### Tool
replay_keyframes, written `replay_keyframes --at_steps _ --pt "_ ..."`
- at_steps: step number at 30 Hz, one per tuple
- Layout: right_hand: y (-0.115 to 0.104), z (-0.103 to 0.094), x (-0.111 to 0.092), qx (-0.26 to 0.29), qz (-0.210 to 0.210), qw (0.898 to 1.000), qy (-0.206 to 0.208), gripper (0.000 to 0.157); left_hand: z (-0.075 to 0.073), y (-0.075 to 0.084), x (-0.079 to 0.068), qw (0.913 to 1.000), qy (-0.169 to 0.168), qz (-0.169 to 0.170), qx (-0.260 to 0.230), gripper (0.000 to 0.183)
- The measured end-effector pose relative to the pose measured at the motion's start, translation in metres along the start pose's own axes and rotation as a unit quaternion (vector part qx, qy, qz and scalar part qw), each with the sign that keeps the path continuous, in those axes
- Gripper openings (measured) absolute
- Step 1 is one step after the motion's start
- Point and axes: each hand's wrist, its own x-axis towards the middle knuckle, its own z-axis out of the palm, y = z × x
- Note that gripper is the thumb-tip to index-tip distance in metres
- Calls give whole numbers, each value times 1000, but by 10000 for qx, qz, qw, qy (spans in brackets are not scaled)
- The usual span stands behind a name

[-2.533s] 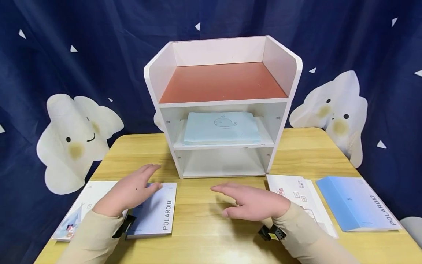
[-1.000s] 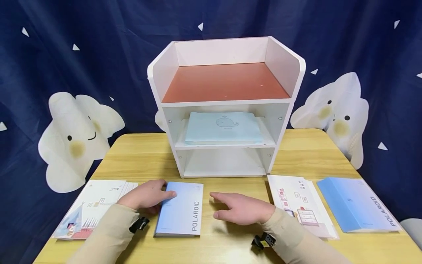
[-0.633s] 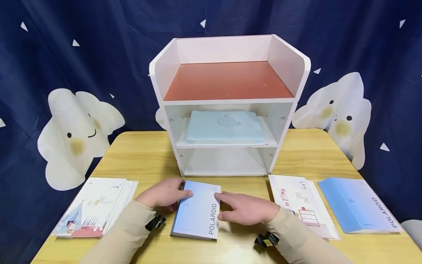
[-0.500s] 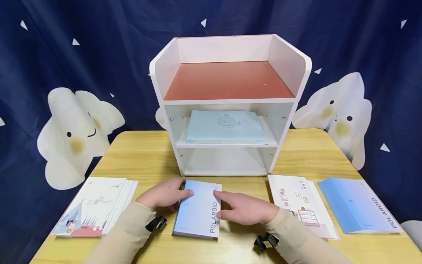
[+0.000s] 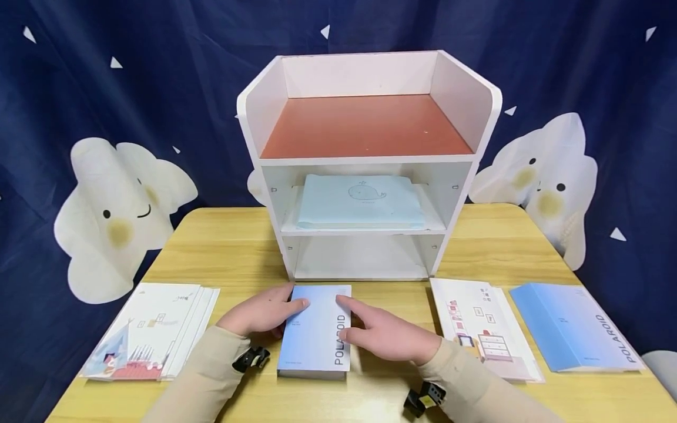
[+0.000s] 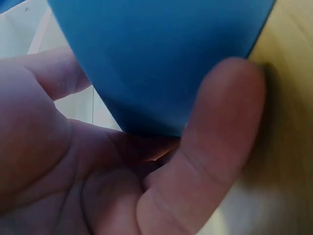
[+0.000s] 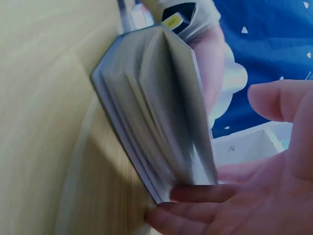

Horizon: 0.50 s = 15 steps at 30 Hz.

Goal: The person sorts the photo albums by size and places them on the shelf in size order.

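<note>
A blue-to-white photo album (image 5: pixel 312 335) marked POLAROID lies flat on the table in front of the shelf. My left hand (image 5: pixel 264 311) grips its spine side, thumb over the cover and the other fingers down along the spine, which fills the left wrist view as a dark blue face (image 6: pixel 166 63). At the opposite side is my right hand (image 5: pixel 391 332), its fingers extended around the far right corner. In the right wrist view those fingers reach the album's page edges (image 7: pixel 146 107), while the thumb (image 7: pixel 271 100) stands apart from the cover.
A white shelf unit (image 5: pixel 355 160) stands behind, with a pale blue whale-print book (image 5: pixel 359 208) on its middle level. Illustrated books (image 5: pixel 153 329) lie at left, more illustrated books (image 5: pixel 483 323) at right. Beyond those lies another blue POLAROID album (image 5: pixel 576 329).
My left hand has come down onto the album and slid it rightward to the shelf's front. My right hand now meets its right side. Most recently the album has turned straighter.
</note>
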Motion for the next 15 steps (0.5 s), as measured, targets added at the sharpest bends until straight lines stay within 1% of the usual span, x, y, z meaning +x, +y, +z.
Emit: replay_keyframes --at_steps 3,6,10,13,15 --pt "-1 1 0 606 16 9981 142 70 -1 -1 0 9999 -43 67 -148 40" --pt "-1 3 1 1317 43 9911 204 66 -1 -1 0 9999 -23 46 -129 41" --pt "3 6 3 1714 87 9844 389 58 0 -2 -1 9999 -67 -27 -118 44" --pt "5 8 5 2108 99 9757 591 51 0 -2 -2 9998 -130 -62 -169 44" --pt "6 10 7 2603 109 9630 688 47 0 -3 -2 9997 -138 -84 -200 44"
